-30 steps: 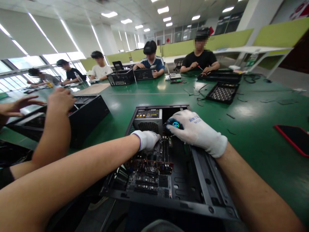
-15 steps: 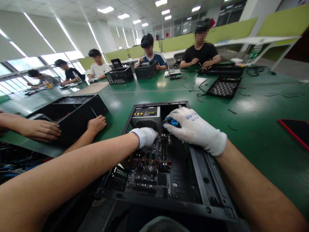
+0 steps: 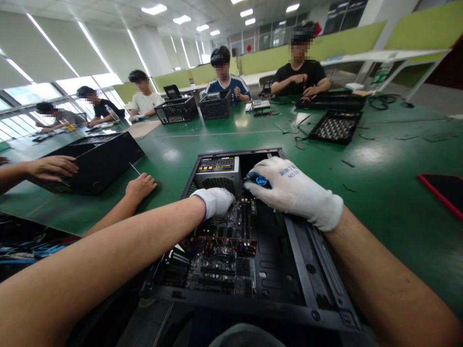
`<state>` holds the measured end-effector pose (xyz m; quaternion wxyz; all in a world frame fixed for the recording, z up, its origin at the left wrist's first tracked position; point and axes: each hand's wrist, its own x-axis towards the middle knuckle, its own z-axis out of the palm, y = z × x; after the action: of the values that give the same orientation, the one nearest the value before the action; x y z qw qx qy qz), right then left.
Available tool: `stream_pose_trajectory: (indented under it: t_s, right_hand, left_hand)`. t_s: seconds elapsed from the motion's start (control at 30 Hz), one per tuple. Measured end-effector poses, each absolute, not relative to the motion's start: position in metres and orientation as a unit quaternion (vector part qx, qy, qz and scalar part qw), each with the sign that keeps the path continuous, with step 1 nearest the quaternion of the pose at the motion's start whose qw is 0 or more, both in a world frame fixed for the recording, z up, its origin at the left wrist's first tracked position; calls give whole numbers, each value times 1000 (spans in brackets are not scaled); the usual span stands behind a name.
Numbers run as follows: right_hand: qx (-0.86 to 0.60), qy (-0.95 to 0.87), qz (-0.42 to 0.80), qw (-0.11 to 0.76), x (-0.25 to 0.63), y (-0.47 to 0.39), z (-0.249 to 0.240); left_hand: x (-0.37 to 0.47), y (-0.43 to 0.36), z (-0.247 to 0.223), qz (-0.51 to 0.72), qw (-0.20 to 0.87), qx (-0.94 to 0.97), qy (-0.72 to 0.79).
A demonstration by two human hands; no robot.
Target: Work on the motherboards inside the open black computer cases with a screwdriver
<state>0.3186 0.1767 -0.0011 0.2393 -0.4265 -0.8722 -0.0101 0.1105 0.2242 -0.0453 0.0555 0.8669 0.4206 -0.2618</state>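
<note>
In front of me an open black computer case (image 3: pixel 307 294) lies on its side, with a motherboard (image 3: pixel 224 272) inside. A power supply (image 3: pixel 217 165) fills its far left corner. My right hand (image 3: pixel 289 190), in a white glove, is curled around what looks like a cooling fan (image 3: pixel 261 181); only its blue hub logo and some dark edge show. My left hand (image 3: pixel 216 202), gloved too, reaches down to the motherboard just below the power supply. Its fingers are bent together, and their tips are hidden. A reddish-brown expansion card (image 3: pixel 224 245) stands across the board nearer to me.
At left a co-worker's hands lie by another black case (image 3: pixel 97 166), one with a screwdriver (image 3: pixel 135 168). Cables (image 3: pixel 32 255) lie below. A red-edged black object (image 3: pixel 439 195) is at right. Across the green table (image 3: pixel 173 161), people work; a black tray (image 3: pixel 336 126) lies there.
My hands stay almost in place inside the case. At left, the co-worker's case has tilted and shifted left, and the co-worker's far hand has drawn back along it. The view has shifted slightly.
</note>
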Motion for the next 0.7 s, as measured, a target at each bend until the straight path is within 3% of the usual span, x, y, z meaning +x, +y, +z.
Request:
stream_pose_trajectory:
  t_s: [0.7]
  right_hand:
    - [-434,-870,-10,233,318,176,0]
  left_hand:
    - [109,223,-46,-260,50,859,438]
